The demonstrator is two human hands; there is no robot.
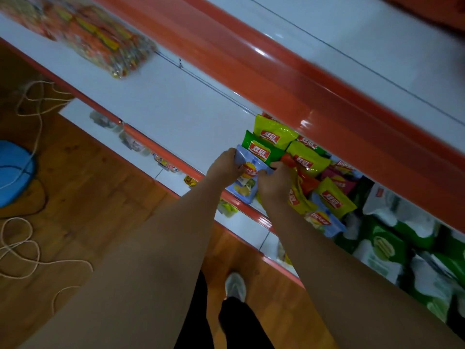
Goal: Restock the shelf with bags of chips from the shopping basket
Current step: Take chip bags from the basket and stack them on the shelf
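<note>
chips: a pale blue bag (245,178) with a red-and-yellow round lay's-style logo and pictured crisps sits at the front lip of the white shelf (176,117), held from both sides. left hand (224,164) curls its fingers round the bag's left edge; right hand (274,181) pinches the right edge, thumb on the face. nearer, a grey shoe (235,285) stands on the wooden floor (100,197). just behind the held bag stand a dark green bag (260,149) and a yellow-green bag (273,133), each with a red label in white chinese characters. more yellow, red and blue bags (327,197) lie jumbled to the right. farther right, green-and-white packs (385,248) are blurred, their print unreadable. a wrapped bundle (100,39) of snacks at far left is smeared.
</note>
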